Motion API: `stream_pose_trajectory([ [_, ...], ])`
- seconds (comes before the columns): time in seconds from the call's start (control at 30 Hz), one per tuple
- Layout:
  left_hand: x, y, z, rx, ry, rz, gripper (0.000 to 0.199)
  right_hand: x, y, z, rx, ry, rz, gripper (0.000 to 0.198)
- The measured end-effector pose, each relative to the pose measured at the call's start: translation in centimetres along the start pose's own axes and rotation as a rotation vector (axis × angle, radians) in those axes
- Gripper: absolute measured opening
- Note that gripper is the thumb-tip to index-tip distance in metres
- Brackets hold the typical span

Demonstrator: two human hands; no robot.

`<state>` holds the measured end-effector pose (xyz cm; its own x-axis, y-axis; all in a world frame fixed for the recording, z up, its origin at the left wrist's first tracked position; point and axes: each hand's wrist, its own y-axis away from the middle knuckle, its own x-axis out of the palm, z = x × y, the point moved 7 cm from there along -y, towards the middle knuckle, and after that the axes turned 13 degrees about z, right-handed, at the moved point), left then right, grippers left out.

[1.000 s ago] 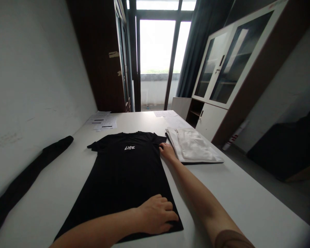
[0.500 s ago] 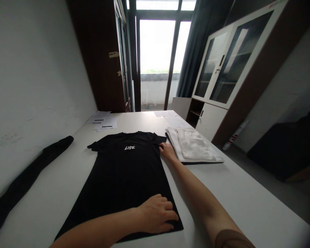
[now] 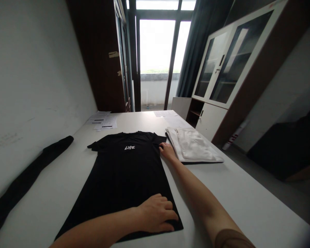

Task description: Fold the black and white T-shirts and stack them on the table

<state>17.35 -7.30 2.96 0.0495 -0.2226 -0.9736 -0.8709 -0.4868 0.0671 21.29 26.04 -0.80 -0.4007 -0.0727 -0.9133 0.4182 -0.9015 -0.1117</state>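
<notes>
Shirt hem point(image 3: 136, 236) partly behind left forearm point(image 3: 100, 225)

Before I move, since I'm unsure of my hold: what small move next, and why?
Perhaps pinch and slightly lift the right edge of the shirt: your left hand is at its near right corner, your right hand at that edge by the sleeve, and the shirt lies flat.

White bench point(image 3: 237, 196) topped by a black T-shirt point(image 3: 126, 175) spread flat, collar turned to the far side, long dark item point(image 3: 28, 179) laid along the left edge, flat white stack point(image 3: 197, 146) set at right, printed sheets point(image 3: 107, 121) scattered at far left, more papers point(image 3: 175, 121) laid at far right.
</notes>
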Motion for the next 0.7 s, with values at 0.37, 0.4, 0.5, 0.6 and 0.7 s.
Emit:
stream_pose_trajectory([
  [0.37,-0.73,0.03,-0.45,-0.021,-0.032,0.021,0.029,-0.11,0.02,0.06,0.012,0.007,0.013,0.026],
  [0.4,-0.74,0.06,-0.47,-0.021,-0.036,0.018,0.027,-0.14,0.05,0.09,0.015,0.008,0.016,0.027],
  [0.5,-0.61,0.13,-0.44,-0.021,-0.037,0.018,0.027,-0.24,0.14,0.19,0.012,0.006,0.013,0.027],
  [0.6,-0.46,0.13,-0.33,-0.019,-0.029,0.014,0.030,-0.25,0.17,0.19,0.005,0.002,0.003,0.027],
  [0.7,-0.41,0.08,-0.27,-0.016,-0.021,0.010,0.031,-0.23,0.16,0.13,0.002,-0.002,-0.007,0.026],
])
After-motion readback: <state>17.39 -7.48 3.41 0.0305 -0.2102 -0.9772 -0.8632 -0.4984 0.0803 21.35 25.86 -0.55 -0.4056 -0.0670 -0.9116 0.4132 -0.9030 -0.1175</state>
